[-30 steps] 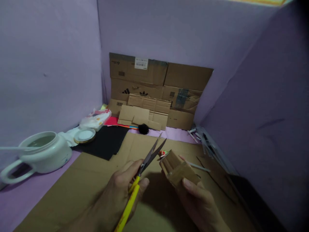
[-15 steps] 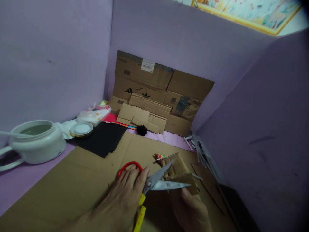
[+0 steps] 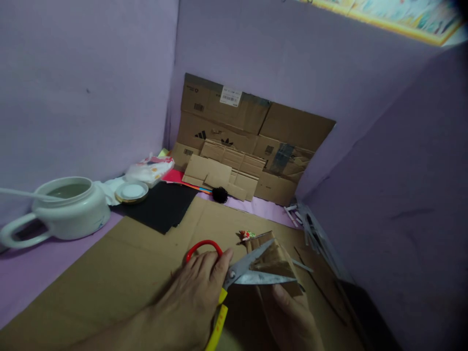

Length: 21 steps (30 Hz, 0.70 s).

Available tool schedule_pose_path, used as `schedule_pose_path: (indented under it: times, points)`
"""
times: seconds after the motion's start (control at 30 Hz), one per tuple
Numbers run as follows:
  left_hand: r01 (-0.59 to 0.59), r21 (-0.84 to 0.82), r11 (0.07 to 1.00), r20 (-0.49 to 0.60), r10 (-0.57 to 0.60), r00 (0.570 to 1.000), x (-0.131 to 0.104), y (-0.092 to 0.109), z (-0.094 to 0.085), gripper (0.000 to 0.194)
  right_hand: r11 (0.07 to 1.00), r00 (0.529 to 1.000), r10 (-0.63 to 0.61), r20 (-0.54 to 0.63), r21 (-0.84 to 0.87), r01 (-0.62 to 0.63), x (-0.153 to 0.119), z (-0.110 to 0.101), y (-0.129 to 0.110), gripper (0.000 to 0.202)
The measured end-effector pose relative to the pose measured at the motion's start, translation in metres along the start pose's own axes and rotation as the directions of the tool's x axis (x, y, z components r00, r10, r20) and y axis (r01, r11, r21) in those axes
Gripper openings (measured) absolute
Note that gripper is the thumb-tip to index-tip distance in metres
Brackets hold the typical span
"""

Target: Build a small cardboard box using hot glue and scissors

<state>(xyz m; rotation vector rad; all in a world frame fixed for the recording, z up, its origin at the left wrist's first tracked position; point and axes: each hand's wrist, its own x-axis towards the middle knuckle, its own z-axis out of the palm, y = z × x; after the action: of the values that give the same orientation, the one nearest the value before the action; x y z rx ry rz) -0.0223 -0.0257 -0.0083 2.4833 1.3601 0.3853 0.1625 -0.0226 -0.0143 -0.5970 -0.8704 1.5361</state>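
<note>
My left hand is closed round the scissors, which have one red and one yellow handle. Their metal blades are spread apart and point right. A small folded cardboard piece with a ribbed inner face sits in my right hand, the thumb pressed on its near side. One blade crosses the front of the piece; the other runs along its lower edge by my thumb. My right fingers are mostly hidden under the cardboard. Just behind it lie small red, white and green items, too small to make out.
A large cardboard sheet covers the table. At left stand a white handled pot, a jar lid and black sheets. Cardboard pieces and a black yarn ball lie at the back. Clear strips line the right wall.
The whole view has shifted slightly, so things appear a bit further right. Both hands keep their hold on the scissors and the cardboard piece; the blades remain apart.
</note>
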Motion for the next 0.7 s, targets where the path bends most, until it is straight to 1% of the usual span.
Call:
schedule_pose_path:
  times: [0.07, 0.13, 0.23, 0.33, 0.47, 0.6, 0.7]
  points:
    - [-0.021, 0.021, 1.000, -0.041, 0.022, 0.999, 0.0005, -0.0015, 0.0027, 0.074, 1.000, 0.998, -0.024, -0.050, -0.005, 0.023, -0.0002, 0.0002, 0.0005, 0.056]
    - [-0.030, 0.060, 0.998, -0.067, 0.034, 0.997, 0.0004, -0.0015, 0.0038, 0.070, 0.999, 0.997, -0.038, -0.070, -0.026, 0.037, -0.0010, -0.0008, 0.0010, 0.057]
    - [-0.036, 0.108, 0.994, -0.092, 0.046, 0.995, -0.0004, 0.0004, 0.0031, 0.064, 0.998, 0.997, -0.043, -0.069, -0.043, 0.040, -0.0022, -0.0007, 0.0007, 0.054]
    - [-0.075, 0.125, 0.989, -0.124, 0.090, 0.988, -0.0014, 0.0015, 0.0026, 0.065, 0.999, 0.997, -0.051, -0.059, -0.012, 0.051, -0.0026, 0.0017, -0.0006, 0.052]
    - [-0.114, 0.134, 0.984, -0.135, 0.132, 0.982, -0.0024, 0.0001, 0.0057, 0.064, 0.999, 0.998, -0.049, -0.032, -0.008, 0.049, -0.0025, 0.0001, -0.0009, 0.054]
    - [-0.093, 0.134, 0.987, -0.142, 0.112, 0.984, -0.0034, -0.0010, 0.0083, 0.065, 0.999, 0.998, -0.052, -0.022, -0.013, 0.052, -0.0023, -0.0045, -0.0002, 0.057]
    - [-0.088, 0.163, 0.983, -0.120, 0.109, 0.987, -0.0034, -0.0010, 0.0070, 0.062, 0.997, 0.996, -0.071, -0.049, -0.012, 0.071, -0.0023, -0.0040, -0.0005, 0.062]
